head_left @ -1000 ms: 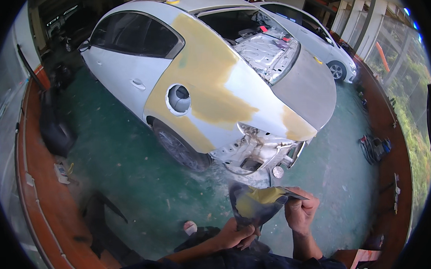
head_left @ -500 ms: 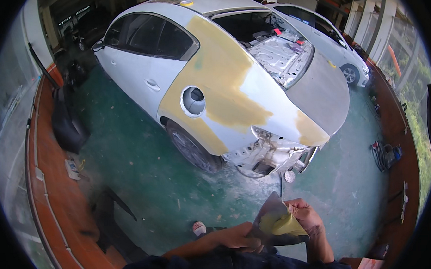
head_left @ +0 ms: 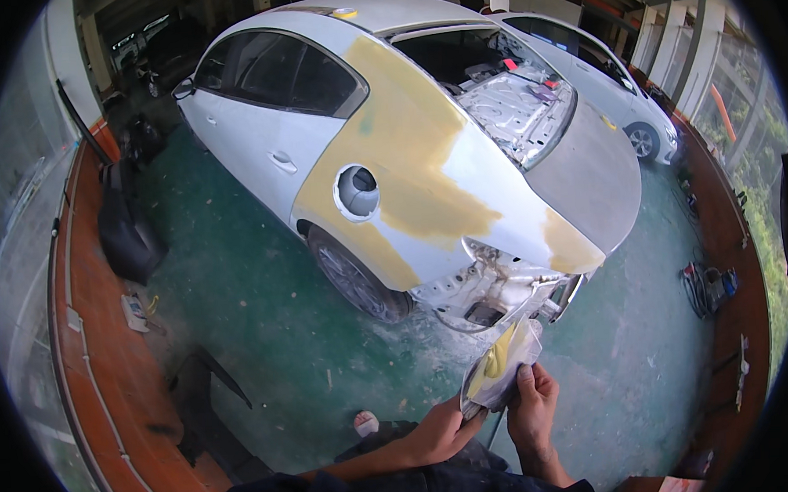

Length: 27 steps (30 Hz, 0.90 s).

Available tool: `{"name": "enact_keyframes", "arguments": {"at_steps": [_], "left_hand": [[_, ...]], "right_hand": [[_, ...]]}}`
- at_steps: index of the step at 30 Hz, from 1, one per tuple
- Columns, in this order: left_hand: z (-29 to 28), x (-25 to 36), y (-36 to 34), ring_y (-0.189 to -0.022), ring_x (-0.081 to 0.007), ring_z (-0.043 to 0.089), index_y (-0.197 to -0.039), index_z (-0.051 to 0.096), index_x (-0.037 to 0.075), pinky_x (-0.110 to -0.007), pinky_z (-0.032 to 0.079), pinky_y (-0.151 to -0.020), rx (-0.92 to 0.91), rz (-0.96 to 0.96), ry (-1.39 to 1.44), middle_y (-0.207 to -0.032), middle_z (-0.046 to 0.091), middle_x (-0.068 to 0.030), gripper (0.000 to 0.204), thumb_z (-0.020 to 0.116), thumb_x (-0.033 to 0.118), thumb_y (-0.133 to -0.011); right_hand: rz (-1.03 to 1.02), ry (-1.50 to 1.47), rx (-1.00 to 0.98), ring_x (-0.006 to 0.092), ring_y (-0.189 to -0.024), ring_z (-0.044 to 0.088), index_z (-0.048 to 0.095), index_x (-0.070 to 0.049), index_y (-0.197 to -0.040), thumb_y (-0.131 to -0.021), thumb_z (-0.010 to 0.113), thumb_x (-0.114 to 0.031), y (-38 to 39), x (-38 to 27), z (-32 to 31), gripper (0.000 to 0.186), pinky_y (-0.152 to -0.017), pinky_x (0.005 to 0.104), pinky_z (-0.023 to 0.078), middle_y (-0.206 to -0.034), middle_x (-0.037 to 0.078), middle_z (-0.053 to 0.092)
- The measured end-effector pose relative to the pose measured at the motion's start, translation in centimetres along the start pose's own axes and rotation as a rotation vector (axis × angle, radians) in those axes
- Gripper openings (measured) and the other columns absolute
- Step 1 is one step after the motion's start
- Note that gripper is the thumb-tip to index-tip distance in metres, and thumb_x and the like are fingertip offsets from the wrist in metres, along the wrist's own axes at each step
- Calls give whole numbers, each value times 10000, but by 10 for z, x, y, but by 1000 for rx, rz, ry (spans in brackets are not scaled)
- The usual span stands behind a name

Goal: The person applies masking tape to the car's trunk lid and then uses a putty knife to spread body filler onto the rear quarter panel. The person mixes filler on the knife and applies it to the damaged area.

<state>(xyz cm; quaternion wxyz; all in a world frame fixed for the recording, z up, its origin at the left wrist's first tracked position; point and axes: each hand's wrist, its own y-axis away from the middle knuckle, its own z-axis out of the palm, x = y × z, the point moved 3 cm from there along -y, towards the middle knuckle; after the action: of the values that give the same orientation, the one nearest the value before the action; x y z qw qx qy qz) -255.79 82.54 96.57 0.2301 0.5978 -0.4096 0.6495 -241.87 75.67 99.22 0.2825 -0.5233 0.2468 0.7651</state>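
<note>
Low in front of me, my left hand grips the lower edge of a thin grey putty board. A thick streak of yellow putty lies on it. My right hand pinches a thin, pale putty spreader between thumb and fingers. The spreader lies against the board, and their edges overlap, so where one ends is hard to make out. Beyond my hands stands a white car. Dried tan filler covers much of its rear side panel, and bare metal shows at the rear corner.
The car's rear wheel and open round filler pocket face me. A second white car stands behind. Black bumper parts lie along the left wall. Coiled hoses sit by the right wall. My foot rests on the green floor.
The board and spreader have moved up and turned, so the putty now stands nearly upright on the left. My right hand has shifted slightly left and lower, with its thumb pointing up.
</note>
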Motion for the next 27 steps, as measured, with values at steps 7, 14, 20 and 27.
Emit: {"name": "enact_keyframes", "arguments": {"at_steps": [7,14,20,27], "left_hand": [[-2,-2,12,-881,-417,677,-1275,552,-21,-440,531,-768,33,-78,-151,-1014,690,-226,336,615,104,-970],[-27,-13,34,-607,-161,586,-1301,518,-10,-326,504,-632,33,-312,283,-815,624,-87,317,544,177,-1046],[-14,-14,37,-494,-100,420,-1157,604,-48,-267,383,-505,-231,-387,891,-615,483,-31,356,499,283,-1076],[-25,-12,29,-471,-88,397,-1094,625,-32,-277,365,-465,-168,-308,950,-593,460,-18,372,523,324,-1068]], "right_hand": [[0,-136,-78,105,-818,619,620,56,-1130,-1060,527,-161,0,-5,19,247,-712,275,496,-989,70,689],[-381,-120,-136,182,-1017,639,601,66,-1160,-1055,530,-136,0,-53,15,238,-886,345,524,-1147,126,670],[-442,-255,-175,239,-1070,636,566,98,-1258,-1033,588,-185,2,-64,33,363,-883,353,527,-1231,160,642],[-593,969,-432,262,-951,734,702,49,-1141,-904,553,66,-5,-69,27,281,-815,321,555,-1060,179,745]]}}
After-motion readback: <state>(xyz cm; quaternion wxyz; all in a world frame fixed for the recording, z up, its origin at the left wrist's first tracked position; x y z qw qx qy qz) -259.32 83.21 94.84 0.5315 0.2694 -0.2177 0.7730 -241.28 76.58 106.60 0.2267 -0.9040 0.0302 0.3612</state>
